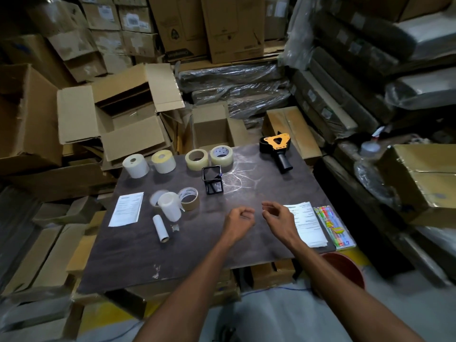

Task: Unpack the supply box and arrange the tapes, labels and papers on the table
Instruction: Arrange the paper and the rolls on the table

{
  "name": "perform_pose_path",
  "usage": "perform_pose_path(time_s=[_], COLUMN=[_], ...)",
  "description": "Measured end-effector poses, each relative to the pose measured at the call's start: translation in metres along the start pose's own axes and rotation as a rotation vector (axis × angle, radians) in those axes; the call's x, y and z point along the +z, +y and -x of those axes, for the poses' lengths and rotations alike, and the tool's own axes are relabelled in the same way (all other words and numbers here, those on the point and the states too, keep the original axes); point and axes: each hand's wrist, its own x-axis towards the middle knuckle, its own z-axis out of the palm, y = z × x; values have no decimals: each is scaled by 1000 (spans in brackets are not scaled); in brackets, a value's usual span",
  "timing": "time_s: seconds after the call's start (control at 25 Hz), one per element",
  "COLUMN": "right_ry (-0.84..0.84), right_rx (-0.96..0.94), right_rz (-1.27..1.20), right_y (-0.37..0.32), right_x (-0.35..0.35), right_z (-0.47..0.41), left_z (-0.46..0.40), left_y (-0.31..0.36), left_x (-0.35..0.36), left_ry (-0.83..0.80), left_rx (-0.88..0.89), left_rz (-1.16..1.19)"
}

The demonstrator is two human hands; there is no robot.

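Head view: dark table (246,243) seen from above, both forearms reaching in from the near edge.
Surroundings: stacked cardboard boxes all round; big open box (123,114) behind the far-left corner, flaps out; smaller open box (212,129) behind the far-middle edge; plastic-wrapped bundles (237,80) at back & right; red bucket (345,267) below the near-right corner.
In the way: black mesh holder (213,180) stands mid-table, betw. the hands & the far tape row; nothing else betw. the hands & the goods.
L hand (239,218): over bare table, fingers curled in, holds nothing.
R hand (277,218): just beside the L, fingers loosely curled, holds nothing; its outer edge overlaps the right paper stack (308,225) in view, contact can't tell.
Label rolls: 2, white (135,166) & yellowish (164,161), upright, far left.
Clear tapes: 2, (196,159) & (221,154), side by side at far middle.
Mid-left cluster: brown tape (189,198), a pale roll (158,197) partly hidden, a tall white roll (170,206) in front of both; 3 in all, close together.
Small roll: 1, white (160,228), lying on its side near the cluster.
Papers: 1 sheet (126,209) at left; 1 stack at right.
Pens: 1 colourful pack (335,227), touching the stack's right side.
Dispenser: 1, black & orange (277,146), far-right corner.
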Motion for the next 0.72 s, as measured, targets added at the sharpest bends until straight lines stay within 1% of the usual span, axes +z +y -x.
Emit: perform_pose_path(time_s=[0.12,0.32,0.52,0.64,0.72], right_ry=[70,131,201,250,217], right_rx=[50,138,212,197,160], right_rz=[10,58,86,180,294], right_y=[22,59,76,85,95], right_x=[-14,-37,-62,-80,-90], right_z=[-3,-8,-8,-11,-15], left_z=[-15,-49,-50,-48,-49], left_y=[0,-12,-1,6,7], left_x=[24,65,91,102,113], left_ry=[-76,-176,-258,-288,-265], left_rx=[8,-4,0,-33,-61], left_rz=[-11,-24,0,37,18])
